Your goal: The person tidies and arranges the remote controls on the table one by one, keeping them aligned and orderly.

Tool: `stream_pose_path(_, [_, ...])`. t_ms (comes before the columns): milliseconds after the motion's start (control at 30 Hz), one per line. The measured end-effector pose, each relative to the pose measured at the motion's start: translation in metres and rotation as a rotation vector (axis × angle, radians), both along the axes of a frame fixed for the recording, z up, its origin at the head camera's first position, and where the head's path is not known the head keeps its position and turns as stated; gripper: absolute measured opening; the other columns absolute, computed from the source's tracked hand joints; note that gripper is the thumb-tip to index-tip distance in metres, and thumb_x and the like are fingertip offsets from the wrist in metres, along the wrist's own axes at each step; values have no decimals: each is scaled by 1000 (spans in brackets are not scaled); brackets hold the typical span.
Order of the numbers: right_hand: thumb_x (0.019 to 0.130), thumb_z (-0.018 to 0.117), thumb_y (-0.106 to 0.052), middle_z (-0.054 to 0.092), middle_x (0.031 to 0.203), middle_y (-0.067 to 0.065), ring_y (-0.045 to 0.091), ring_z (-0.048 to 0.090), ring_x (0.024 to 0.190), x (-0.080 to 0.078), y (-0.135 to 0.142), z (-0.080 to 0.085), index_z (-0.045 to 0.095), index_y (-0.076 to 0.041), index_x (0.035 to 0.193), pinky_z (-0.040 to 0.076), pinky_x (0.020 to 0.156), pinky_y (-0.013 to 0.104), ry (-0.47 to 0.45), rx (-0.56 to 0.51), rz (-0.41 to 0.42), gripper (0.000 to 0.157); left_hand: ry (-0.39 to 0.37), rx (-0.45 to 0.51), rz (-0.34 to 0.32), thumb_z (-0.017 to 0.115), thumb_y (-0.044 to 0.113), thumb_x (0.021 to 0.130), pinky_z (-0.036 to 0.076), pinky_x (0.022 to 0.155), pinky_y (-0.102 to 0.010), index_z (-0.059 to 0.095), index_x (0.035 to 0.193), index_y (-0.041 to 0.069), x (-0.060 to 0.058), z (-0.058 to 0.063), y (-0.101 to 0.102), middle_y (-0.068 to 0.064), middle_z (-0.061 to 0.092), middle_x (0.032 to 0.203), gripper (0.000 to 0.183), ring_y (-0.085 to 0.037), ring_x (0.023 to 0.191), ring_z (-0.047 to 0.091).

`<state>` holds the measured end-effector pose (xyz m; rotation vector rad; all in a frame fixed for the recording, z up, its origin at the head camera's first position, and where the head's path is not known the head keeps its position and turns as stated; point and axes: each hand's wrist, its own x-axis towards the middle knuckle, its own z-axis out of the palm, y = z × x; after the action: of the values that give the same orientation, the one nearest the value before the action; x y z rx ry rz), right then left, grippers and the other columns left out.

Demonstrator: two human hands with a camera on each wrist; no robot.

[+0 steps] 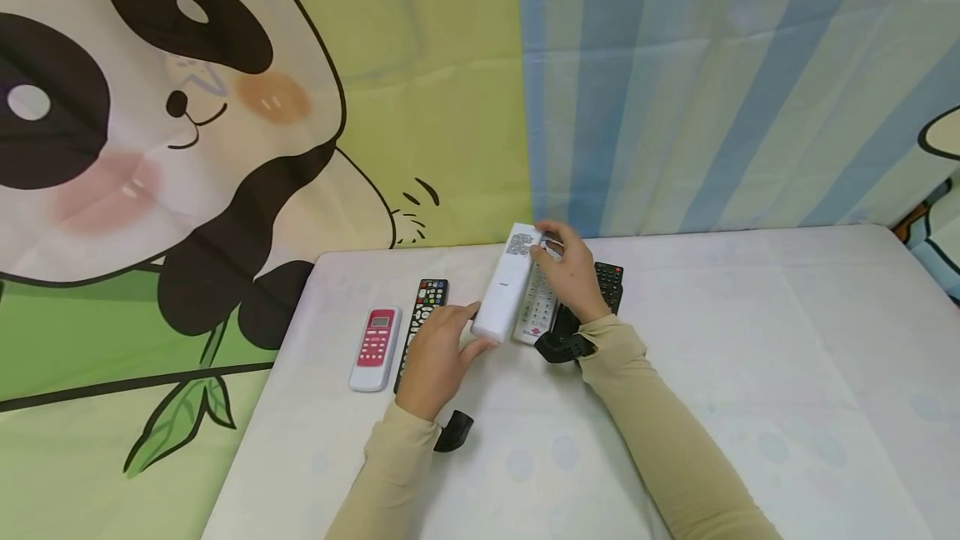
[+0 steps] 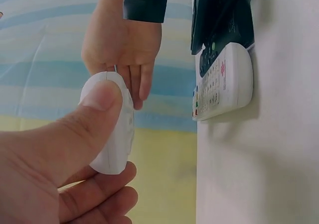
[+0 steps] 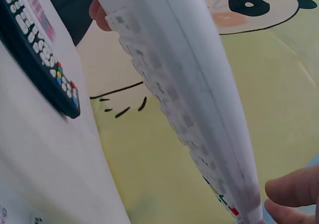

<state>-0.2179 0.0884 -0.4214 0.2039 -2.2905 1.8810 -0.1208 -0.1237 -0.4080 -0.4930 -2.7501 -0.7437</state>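
A white remote control (image 1: 501,290) is held above the table with its back, bearing a printed label, towards the head camera. My left hand (image 1: 437,361) pinches its near end between thumb and fingers; the left wrist view shows the thumb (image 2: 102,97) pressed on that end. At the far end, my right hand (image 1: 573,277) holds the remote by its corner with thumb and fingertips. The button side of the remote (image 3: 184,99) faces down and away, visible from the right wrist. Below and beside it lies another white remote (image 1: 536,311), partly covered by the right hand.
Left on the white table (image 1: 750,373) lie a white remote with a red button panel (image 1: 377,340) and a long black remote (image 1: 431,294), partly behind the left hand. Black remotes (image 1: 611,277) lie under the right wrist. A patterned cloth (image 1: 450,107) hangs behind.
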Motion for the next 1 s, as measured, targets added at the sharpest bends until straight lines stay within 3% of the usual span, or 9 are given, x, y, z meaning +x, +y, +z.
stream_pose_path(433, [101,55,-4,49,142,27,36,52,130,3,-16,-1,41,3,144,45,105,48,-28,-158,45,46,79,15,-41,82,34,81,55,90,-41,68,127,2,10,-2,-8,-6,72,109,58,-24,105,64])
stream_pose_path(667, [103,53,-9,41,147,23,36,53,128,5,-22,0,33,2,147,47,99,51,-35,-236,86,49,68,55,-48,80,32,83,54,94,-43,67,130,2,15,-4,-10,-8,72,112,57,-25,108,65])
stream_pose_path(1000, [104,55,-18,30,154,23,40,50,130,7,-24,-1,26,0,151,46,101,54,-14,-185,121,58,31,55,-63,77,32,87,56,89,-45,65,132,2,23,-3,-10,-9,73,110,55,-25,103,68])
